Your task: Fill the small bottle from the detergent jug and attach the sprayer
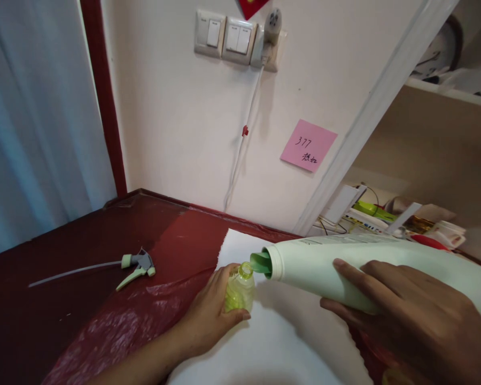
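Your left hand [208,315] grips the small bottle [239,290] upright on the white paper [264,342]; your right hand [409,310] clasps the big bottle [344,267], tipped sideways. Its green spout [261,263] sits just above the small bottle's mouth; a spray nozzle [138,266] lies well apart on the red table [84,235].

My left hand [208,313], forearm reaching in from the near edge, curls its fingers in a closed grip; my right hand [404,315], fingers spread, clasps from above at right.

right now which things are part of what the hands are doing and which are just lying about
In use:
left hand around small yellow-green bottle
right hand on tipped large white bottle, green spout at the small bottle's mouth
white sheet underneath

Lying about:
spray trigger head with tube
pink sticky note
shelf clutter
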Available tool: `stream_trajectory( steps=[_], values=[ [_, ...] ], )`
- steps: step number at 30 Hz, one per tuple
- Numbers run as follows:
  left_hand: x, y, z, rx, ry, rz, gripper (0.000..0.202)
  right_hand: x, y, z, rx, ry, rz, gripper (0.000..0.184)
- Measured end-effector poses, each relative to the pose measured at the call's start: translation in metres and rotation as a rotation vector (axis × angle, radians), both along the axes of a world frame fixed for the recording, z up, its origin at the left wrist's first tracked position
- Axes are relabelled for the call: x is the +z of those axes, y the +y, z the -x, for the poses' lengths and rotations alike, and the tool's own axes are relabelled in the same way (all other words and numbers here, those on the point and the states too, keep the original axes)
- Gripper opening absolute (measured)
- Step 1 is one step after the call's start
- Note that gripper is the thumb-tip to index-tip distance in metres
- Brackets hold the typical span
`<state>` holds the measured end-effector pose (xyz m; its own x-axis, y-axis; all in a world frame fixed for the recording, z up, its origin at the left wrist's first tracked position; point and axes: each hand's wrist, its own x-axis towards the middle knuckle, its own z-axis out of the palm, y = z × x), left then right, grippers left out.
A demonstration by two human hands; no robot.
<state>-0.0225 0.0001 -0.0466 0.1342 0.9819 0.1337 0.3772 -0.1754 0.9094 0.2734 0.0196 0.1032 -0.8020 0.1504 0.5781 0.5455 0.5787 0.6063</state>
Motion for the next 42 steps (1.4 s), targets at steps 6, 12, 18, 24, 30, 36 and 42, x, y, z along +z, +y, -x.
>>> stream_trajectory(
  steps=[6, 12, 18, 24, 30, 36, 42],
  values=[
    [0.0014, -0.0003, -0.0002, 0.005, 0.002, 0.009, 0.075, -0.001, -0.0008, -0.0011, -0.026, -0.006, 0.023, 0.025],
    [0.001, -0.0006, -0.0009, 0.009, -0.006, 0.011, 0.074, 0.001, -0.0008, 0.0012, -0.008, -0.005, 0.015, 0.027],
    [0.0013, -0.0003, -0.001, 0.008, -0.007, 0.009, 0.074, 0.0003, -0.0004, -0.0003, -0.016, -0.006, 0.013, 0.026],
    [-0.0009, 0.0008, 0.0001, 0.009, 0.001, -0.023, 0.074, 0.0006, -0.0008, 0.0016, -0.026, -0.01, 0.003, 0.027],
    [0.0003, -0.0004, -0.0008, 0.021, -0.005, 0.005, 0.075, 0.001, -0.0022, 0.002, -0.02, -0.009, 0.019, 0.026],
    [0.0012, 0.0006, -0.0007, 0.009, 0.002, 0.003, 0.074, 0.0018, -0.0011, 0.0018, -0.014, -0.011, 0.004, 0.025],
    [0.0026, 0.0003, -0.0013, 0.01, 0.001, 0.024, 0.075, 0.0027, -0.0029, 0.0016, -0.005, -0.019, 0.007, 0.024]
  ],
)
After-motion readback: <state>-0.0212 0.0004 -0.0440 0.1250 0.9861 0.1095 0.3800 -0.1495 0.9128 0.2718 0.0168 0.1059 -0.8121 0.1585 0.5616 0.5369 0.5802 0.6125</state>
